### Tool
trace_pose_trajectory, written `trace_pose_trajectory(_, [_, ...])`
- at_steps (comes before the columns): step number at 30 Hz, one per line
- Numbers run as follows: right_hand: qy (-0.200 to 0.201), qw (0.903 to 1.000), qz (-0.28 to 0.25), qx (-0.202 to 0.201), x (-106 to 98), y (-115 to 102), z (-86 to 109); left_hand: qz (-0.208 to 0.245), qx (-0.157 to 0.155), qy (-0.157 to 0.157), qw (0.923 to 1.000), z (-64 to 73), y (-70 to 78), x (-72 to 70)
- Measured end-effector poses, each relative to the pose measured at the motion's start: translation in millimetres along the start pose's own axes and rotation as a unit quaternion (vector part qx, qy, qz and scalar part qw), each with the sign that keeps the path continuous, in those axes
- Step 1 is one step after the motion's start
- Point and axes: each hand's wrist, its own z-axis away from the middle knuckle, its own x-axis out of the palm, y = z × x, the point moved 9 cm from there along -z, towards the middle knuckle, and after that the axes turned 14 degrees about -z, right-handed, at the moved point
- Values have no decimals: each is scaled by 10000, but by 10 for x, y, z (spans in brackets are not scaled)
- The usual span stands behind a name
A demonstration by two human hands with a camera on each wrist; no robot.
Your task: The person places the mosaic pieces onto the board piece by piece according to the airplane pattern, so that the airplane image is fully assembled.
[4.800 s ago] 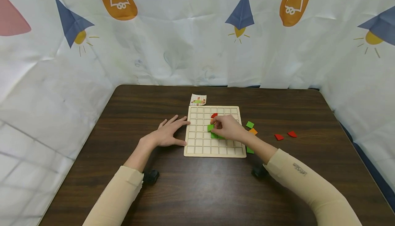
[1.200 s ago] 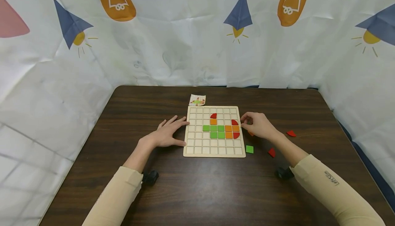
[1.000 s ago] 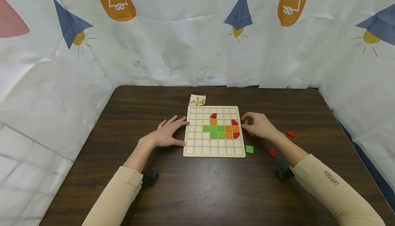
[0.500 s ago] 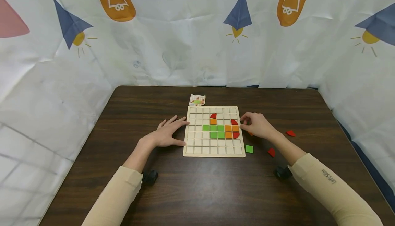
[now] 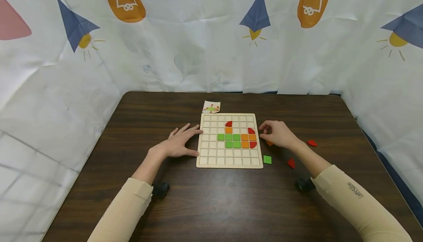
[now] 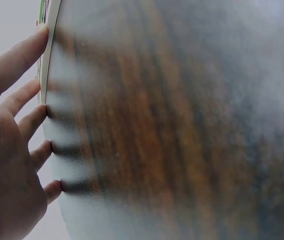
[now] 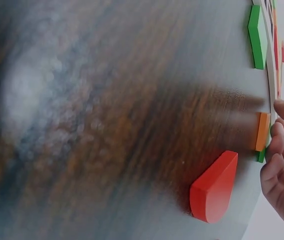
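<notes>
My left hand lies with fingers spread at the left edge of a pale wooden grid board; its thumb and index finger touch that edge. Several green tiles, orange tiles and red rounded tiles sit in the board's squares. Just beyond the right edge is my right hand, fingers loosely curled, with nothing seen between them. An orange tile lies under that hand, and a green tile shows partly behind it in the right wrist view.
A loose green tile lies by the board's lower right corner. Two red tiles, one nearer and one farther, rest to the right. A small pattern card touches the board's top left corner. A patterned cloth hangs behind the table.
Since the oldest frame, my right hand has left the board for its right side, and a green tile lies in the grid. One loose red tile lies nearer me. My left hand has stayed.
</notes>
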Motion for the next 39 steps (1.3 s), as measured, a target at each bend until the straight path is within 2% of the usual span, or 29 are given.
trace_pose_trajectory(13, [13, 9999, -98, -108, 5, -26, 12, 31, -7, -1, 10000, 2, -5, 5])
trace_pose_trajectory(20, [160, 9999, 55, -13, -74, 8, 19, 36, -13, 3, 10000, 4, -8, 3])
trace_pose_trajectory(39, [1, 9997, 194, 173, -61, 31, 12, 44, -16, 18, 10000, 3, 1, -5])
